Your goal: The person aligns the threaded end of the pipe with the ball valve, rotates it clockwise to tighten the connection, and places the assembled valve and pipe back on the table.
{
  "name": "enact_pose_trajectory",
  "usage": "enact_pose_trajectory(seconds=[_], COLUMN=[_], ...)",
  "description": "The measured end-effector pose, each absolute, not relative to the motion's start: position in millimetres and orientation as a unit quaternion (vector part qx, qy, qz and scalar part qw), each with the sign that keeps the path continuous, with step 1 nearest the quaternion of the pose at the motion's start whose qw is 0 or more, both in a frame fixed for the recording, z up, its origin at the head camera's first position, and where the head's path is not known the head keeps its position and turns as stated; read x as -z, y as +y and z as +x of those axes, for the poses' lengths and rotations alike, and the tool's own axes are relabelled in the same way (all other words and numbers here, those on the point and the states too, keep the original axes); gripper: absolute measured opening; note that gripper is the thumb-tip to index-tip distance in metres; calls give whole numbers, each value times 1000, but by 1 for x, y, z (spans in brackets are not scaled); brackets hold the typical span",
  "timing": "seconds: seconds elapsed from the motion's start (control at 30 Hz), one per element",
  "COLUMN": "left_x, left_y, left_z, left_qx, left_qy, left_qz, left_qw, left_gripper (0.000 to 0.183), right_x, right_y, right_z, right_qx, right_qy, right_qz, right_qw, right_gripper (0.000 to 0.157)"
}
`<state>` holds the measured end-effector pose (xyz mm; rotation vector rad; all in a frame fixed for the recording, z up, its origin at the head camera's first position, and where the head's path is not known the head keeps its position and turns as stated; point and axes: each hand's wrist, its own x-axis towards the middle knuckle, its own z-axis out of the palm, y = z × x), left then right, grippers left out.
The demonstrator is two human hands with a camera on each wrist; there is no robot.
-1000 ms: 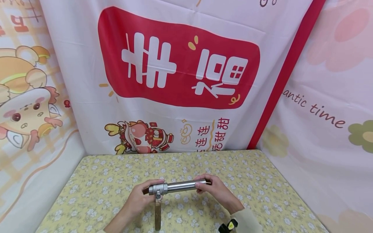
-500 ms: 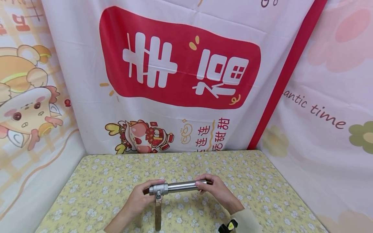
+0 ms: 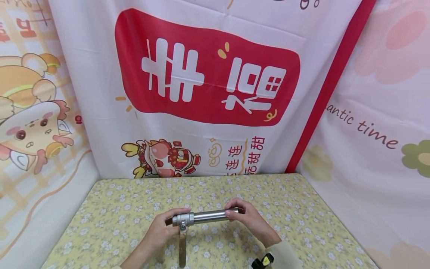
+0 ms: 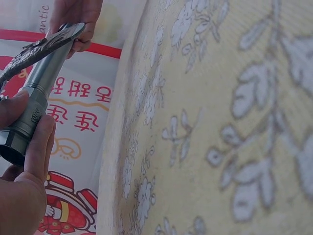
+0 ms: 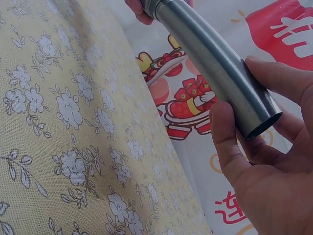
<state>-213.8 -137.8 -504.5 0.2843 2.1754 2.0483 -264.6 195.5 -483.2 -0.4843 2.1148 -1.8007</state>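
Metal pipe held level above the surface near its front edge, left hand gripping the valve end, right hand curled round the open end, valve handle hanging down, partly blurred, forearms cut off.

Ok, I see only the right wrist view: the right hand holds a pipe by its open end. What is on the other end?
Observer: A valve sits there, and the left hand grips it.
Operator: Does the valve have a handle?
Observer: Yes, the head view shows a flat handle pointing from the valve toward the person.
Operator: How does the pipe lie?
Observer: In the head view the pipe is nearly level and runs left to right.
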Motion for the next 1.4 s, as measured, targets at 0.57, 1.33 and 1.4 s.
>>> enact_pose_trajectory(seconds=[0.57,1.33,1.4], left_x=[505,505,505], left_y=[-139,-138,-138], left_z=[-214,-215,-215], left_qx=[-684,-677,-676], left_qy=[721,730,730], left_qz=[85,79,80], left_qw=[69,57,57], left_gripper=[51,51,51], right_x=[486,483,482], right_y=[200,198,198], right_z=[-266,-264,-264], right_qx=[634,630,628], right_qy=[721,737,740], right_qz=[-206,-159,-156], right_qw=[190,186,183], right_gripper=[46,41,39])
